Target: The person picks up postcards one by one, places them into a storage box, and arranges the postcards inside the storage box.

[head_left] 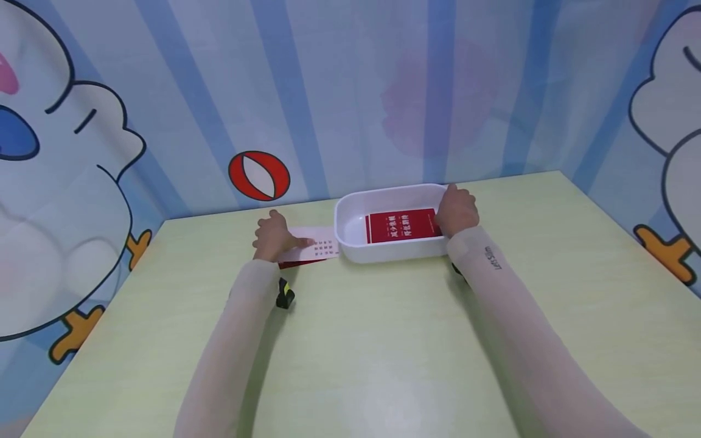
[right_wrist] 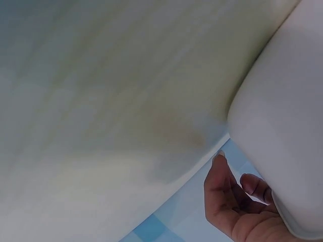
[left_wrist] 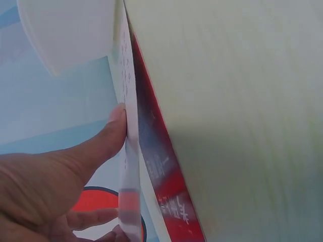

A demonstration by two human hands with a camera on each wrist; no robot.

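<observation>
Two hands work near the far edge of the pale green bench [head_left: 383,340]. The left hand [head_left: 272,236] lies on a white card [head_left: 320,247] printed with small red marks. This card rests on a red card [head_left: 298,263], of which only a strip shows at the near side. In the left wrist view the thumb [left_wrist: 103,143] presses flat against the white card [left_wrist: 128,151], and the red card [left_wrist: 161,166] lies directly beneath it against the bench [left_wrist: 242,101]. The remaining fingers curl loosely behind the card edge. The left grip is therefore a light pinch on the white card, thumb on one face and fingers on the other.

The card pair lies just to the left of a white tray [head_left: 350,216], touching or nearly touching its left wall. The tray corner [left_wrist: 65,30] appears at the top of the left wrist view.

The right hand [head_left: 456,210] sits at the right end of the tray, over its rim. In the right wrist view the fingers [right_wrist: 252,186] curl beside the outer wall of the tray [right_wrist: 282,126]; the thumb is not visible, so the extent of the right grip cannot be determined. A red booklet with white lettering [head_left: 402,225] lies flat on the tray floor, directly to the left of the right hand.
</observation>
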